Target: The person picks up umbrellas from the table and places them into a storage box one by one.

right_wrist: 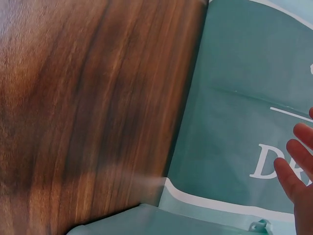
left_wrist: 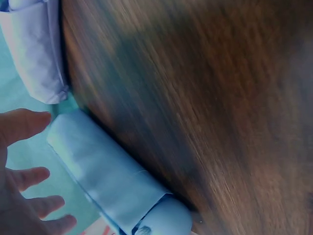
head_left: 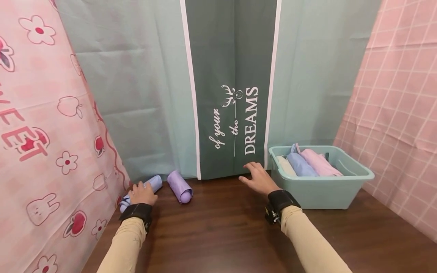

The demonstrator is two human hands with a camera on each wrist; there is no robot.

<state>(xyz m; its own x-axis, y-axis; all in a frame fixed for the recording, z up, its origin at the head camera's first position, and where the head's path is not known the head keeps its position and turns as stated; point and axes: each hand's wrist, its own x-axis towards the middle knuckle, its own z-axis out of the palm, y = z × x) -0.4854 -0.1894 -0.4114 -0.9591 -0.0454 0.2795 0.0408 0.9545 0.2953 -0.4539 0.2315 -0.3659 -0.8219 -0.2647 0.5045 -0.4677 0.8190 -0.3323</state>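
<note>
A folded blue umbrella (head_left: 154, 183) lies on the table at the left, its round handle end toward me. My left hand (head_left: 142, 194) is over it with fingers spread. In the left wrist view, the thumb and fingers (left_wrist: 32, 176) stand beside the blue umbrella (left_wrist: 110, 169) without gripping it. A folded purple umbrella (head_left: 178, 185) with a ball-shaped handle lies just to the right. My right hand (head_left: 259, 179) hangs in the air left of the teal basket (head_left: 321, 191), holding nothing. Its extended fingers also appear at the edge of the right wrist view.
Inside the basket lie a cream folded bundle (head_left: 286, 165), a blue one (head_left: 302, 164) and a pink one (head_left: 321, 162). A green curtain (head_left: 232, 57) hangs behind the brown table (head_left: 211, 235). Pink cloths stand at the left (head_left: 78, 159) and right (head_left: 396, 151).
</note>
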